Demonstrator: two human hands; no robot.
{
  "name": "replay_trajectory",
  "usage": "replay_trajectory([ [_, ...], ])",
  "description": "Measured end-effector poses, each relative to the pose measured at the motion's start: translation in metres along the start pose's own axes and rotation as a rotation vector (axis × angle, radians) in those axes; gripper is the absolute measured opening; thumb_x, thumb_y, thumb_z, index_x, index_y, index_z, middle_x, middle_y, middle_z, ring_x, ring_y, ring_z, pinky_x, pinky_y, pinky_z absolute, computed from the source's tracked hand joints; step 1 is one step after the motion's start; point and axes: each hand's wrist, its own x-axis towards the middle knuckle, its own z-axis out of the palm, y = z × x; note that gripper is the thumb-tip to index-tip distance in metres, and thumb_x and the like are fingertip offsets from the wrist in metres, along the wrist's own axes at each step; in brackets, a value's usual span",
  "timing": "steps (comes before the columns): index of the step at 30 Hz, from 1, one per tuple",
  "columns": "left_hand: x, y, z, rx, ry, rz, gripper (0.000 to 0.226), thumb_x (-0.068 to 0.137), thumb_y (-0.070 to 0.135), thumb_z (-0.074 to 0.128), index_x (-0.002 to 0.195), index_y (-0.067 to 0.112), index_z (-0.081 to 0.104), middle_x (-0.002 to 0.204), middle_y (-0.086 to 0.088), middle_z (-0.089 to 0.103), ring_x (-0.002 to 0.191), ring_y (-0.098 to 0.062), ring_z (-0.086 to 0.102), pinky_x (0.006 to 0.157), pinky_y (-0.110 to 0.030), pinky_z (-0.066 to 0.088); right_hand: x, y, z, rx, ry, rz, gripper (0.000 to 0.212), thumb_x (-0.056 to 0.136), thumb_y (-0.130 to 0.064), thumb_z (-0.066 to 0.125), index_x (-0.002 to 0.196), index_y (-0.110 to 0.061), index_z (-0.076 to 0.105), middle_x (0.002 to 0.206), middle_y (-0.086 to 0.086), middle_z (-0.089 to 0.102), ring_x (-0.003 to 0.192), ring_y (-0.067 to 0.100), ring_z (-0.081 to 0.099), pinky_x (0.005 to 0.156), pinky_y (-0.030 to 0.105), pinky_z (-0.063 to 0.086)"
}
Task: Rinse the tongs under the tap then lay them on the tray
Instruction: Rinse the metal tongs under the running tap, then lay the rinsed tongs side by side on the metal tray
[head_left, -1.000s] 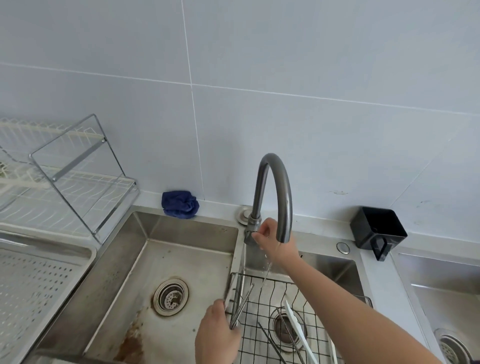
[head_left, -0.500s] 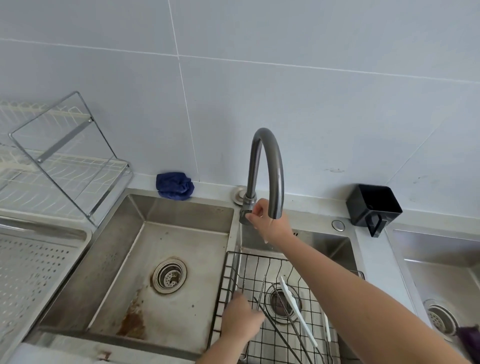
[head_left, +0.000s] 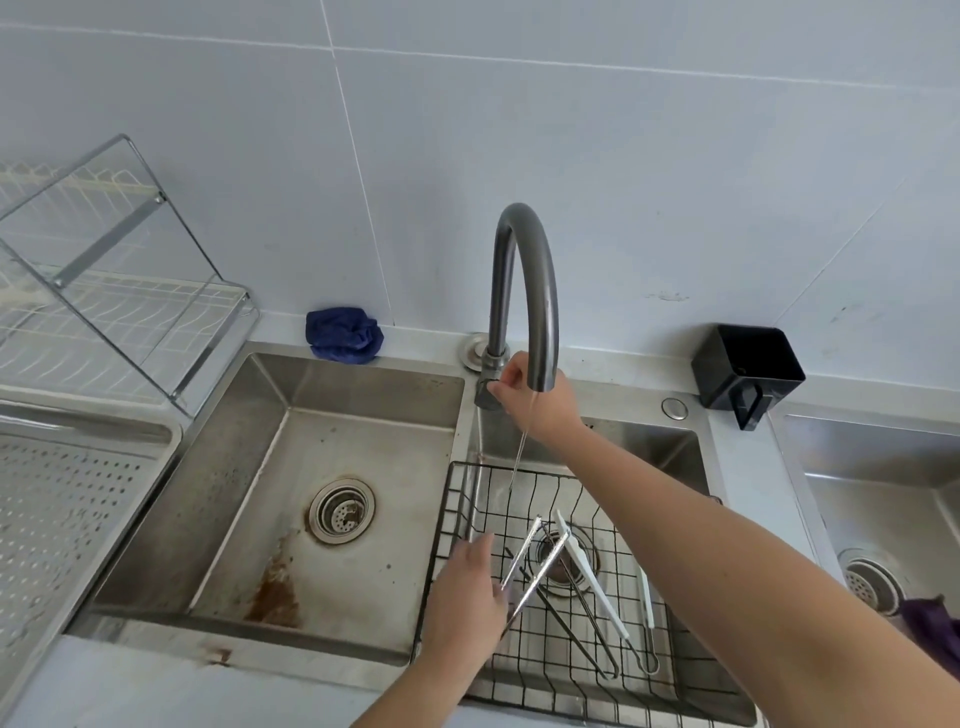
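My left hand (head_left: 467, 597) grips shiny metal tongs (head_left: 535, 561) over the black wire basket (head_left: 467, 499) in the right sink bowl, tips pointing up and away, a little short of the water. My right hand (head_left: 535, 400) is closed around the handle at the base of the grey arched tap (head_left: 524, 270). A thin stream of water (head_left: 522, 452) falls from the spout into the basket. The perforated steel tray (head_left: 57, 514) lies at the far left.
Other tongs with white tips (head_left: 597, 592) and a dark pair lie in the basket. The left sink bowl (head_left: 291, 467) has a drain and rust stains. A blue cloth (head_left: 343, 335), a black cup (head_left: 748, 371), a dish rack (head_left: 104, 280) and a third sink (head_left: 883, 499) surround them.
The left hand has lifted the metal tongs out of the basket and raised their tips toward the spout. A thin stream of water now runs. The right hand stays on the tap handle.
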Motion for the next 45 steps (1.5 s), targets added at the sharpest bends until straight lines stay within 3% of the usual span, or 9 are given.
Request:
replay_trajectory([
  [4,0.006,-0.023,-0.016,0.163,0.262,0.193,0.049,0.077,0.017,0.072,0.126,0.019,0.065,0.116,0.003,0.064,0.107,-0.018,0.059,0.089,-0.035,0.052,-0.001,0.0,0.001,0.029,0.024,-0.005,0.017,0.09,-0.03,0.073,0.094,-0.026,0.057,0.083,-0.003,0.069,0.078,0.021,0.068,0.067,0.029,0.053],
  [8,0.022,-0.038,-0.005,0.316,0.077,0.153,0.072,0.096,0.032,0.05,0.159,0.012,0.021,0.167,-0.013,0.018,0.155,-0.031,0.014,0.125,-0.047,0.02,-0.004,-0.002,0.003,0.077,0.031,0.009,0.012,0.092,-0.025,0.071,0.091,-0.023,0.06,0.076,-0.011,0.061,0.073,0.016,0.064,0.06,0.022,0.044],
  [12,0.021,-0.048,0.012,0.355,0.034,0.178,0.085,0.097,0.036,0.048,0.159,0.011,-0.005,0.166,-0.015,-0.014,0.156,-0.033,-0.003,0.127,-0.046,0.008,-0.005,-0.003,0.002,0.104,0.022,0.011,0.011,0.094,-0.028,0.072,0.089,-0.021,0.065,0.074,-0.011,0.062,0.07,0.01,0.064,0.063,0.021,0.048],
  [19,0.019,-0.05,0.016,0.338,0.083,0.204,0.088,0.089,0.033,0.057,0.157,0.006,0.007,0.166,-0.02,0.002,0.155,-0.036,0.01,0.123,-0.049,0.025,0.001,-0.007,-0.001,0.124,0.024,0.041,0.014,0.096,-0.027,0.068,0.083,-0.024,0.065,0.075,-0.008,0.067,0.066,0.002,0.061,0.052,0.009,0.039],
  [26,0.018,-0.049,0.012,0.348,0.08,0.196,0.091,0.082,0.033,0.064,0.156,0.003,0.019,0.165,-0.022,0.016,0.152,-0.037,0.023,0.118,-0.05,0.035,0.004,-0.015,-0.004,0.139,0.058,0.046,0.014,0.095,-0.027,0.068,0.082,-0.021,0.065,0.079,0.003,0.072,0.075,0.018,0.07,0.068,0.028,0.055],
  [34,0.015,-0.045,0.007,0.377,0.098,0.195,0.091,0.083,0.035,0.07,0.155,0.003,0.026,0.163,-0.022,0.018,0.151,-0.039,0.023,0.122,-0.052,0.029,-0.026,-0.009,-0.027,0.224,-0.07,0.068,0.014,0.099,-0.026,0.064,0.102,-0.012,0.067,0.092,0.016,0.075,0.087,0.038,0.073,0.082,0.055,0.061],
  [37,0.008,-0.04,0.01,0.383,0.152,0.32,0.074,0.083,0.034,0.069,0.147,0.005,0.048,0.155,-0.022,0.041,0.148,-0.04,0.033,0.12,-0.051,0.025,-0.07,0.029,-0.031,0.176,-0.062,0.125,0.004,0.1,-0.023,0.063,0.099,-0.022,0.066,0.088,0.003,0.075,0.079,0.025,0.074,0.079,0.049,0.064],
  [40,-0.004,-0.025,0.017,0.332,0.119,0.461,0.047,0.087,0.038,0.06,0.129,0.016,0.064,0.126,-0.004,0.063,0.126,-0.025,0.053,0.113,-0.042,0.044,-0.121,0.076,-0.026,0.118,-0.095,0.27,0.006,0.097,-0.018,0.064,0.101,-0.018,0.069,0.087,0.0,0.074,0.073,0.018,0.07,0.078,0.044,0.063],
  [45,-0.004,-0.001,0.03,0.269,-0.202,0.213,0.069,0.093,0.052,0.058,0.15,0.018,0.037,0.132,0.0,0.052,0.122,-0.018,0.05,0.101,-0.034,0.047,-0.178,0.116,-0.01,-0.064,-0.156,0.374,0.015,0.095,-0.017,0.06,0.104,-0.022,0.071,0.083,-0.01,0.067,0.076,0.01,0.065,0.068,0.027,0.052],
])
